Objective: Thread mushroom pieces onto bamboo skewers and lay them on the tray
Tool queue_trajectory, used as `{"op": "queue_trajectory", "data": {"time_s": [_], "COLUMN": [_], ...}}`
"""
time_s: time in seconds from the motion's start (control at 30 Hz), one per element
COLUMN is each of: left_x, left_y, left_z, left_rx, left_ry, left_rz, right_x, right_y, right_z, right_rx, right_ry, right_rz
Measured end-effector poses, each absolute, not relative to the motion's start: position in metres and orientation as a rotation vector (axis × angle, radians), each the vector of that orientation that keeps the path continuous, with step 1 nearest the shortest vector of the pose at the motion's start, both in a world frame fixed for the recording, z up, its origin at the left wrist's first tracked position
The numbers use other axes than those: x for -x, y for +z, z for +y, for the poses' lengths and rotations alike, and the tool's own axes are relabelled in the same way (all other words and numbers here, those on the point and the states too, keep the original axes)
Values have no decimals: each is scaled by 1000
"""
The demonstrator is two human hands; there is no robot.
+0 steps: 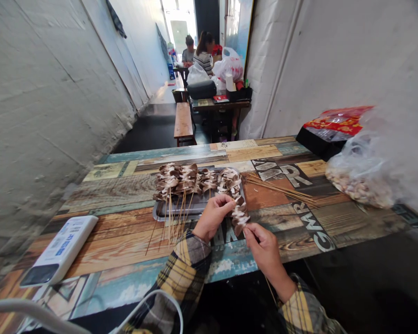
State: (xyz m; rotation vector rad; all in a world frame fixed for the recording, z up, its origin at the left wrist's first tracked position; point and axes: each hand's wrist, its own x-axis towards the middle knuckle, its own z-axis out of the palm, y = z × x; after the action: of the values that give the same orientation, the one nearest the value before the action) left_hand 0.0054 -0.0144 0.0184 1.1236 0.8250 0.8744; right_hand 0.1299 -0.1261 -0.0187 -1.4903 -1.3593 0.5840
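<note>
My left hand (214, 214) is pinched on the upper end of a skewer of mushroom pieces (239, 214), just in front of a metal tray (160, 211). My right hand (263, 248) is closed on the lower end of the same skewer, whose bare stick runs down past my wrist. Several finished skewers (188, 178) lie across the tray, their sticks overhanging the near edge. Both sleeves are yellow plaid.
A bundle of bare bamboo sticks (282, 189) lies right of the tray. A clear bag of mushroom pieces (360, 178) and a red packet (337, 121) sit at the right. A white device (61, 250) lies front left. Two people sit far behind, past a bench (183, 121).
</note>
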Motion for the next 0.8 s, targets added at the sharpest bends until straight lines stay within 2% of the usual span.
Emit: {"op": "queue_trajectory", "data": {"time_s": [0.17,0.33,0.43,0.6,0.8], "left_x": [-1,12,16,14,8], "left_y": [18,16,10,4,5], "left_z": [-10,5,14,21,25], "left_rx": [-1178,-1169,-1312,-1936,-2473], "left_ry": [909,1203,1260,1133,768], "left_rz": [795,925,1073,1229,1464], "right_x": [-131,-132,-132,-132,-131], "right_y": [-19,-26,-28,-27,-25], "right_z": [-126,-127,-126,-126,-126], "right_rx": [1460,1429,1393,1385,1395], "right_ry": [663,713,733,719,717], "right_rz": [-1299,-997,-918,-933,-988]}}
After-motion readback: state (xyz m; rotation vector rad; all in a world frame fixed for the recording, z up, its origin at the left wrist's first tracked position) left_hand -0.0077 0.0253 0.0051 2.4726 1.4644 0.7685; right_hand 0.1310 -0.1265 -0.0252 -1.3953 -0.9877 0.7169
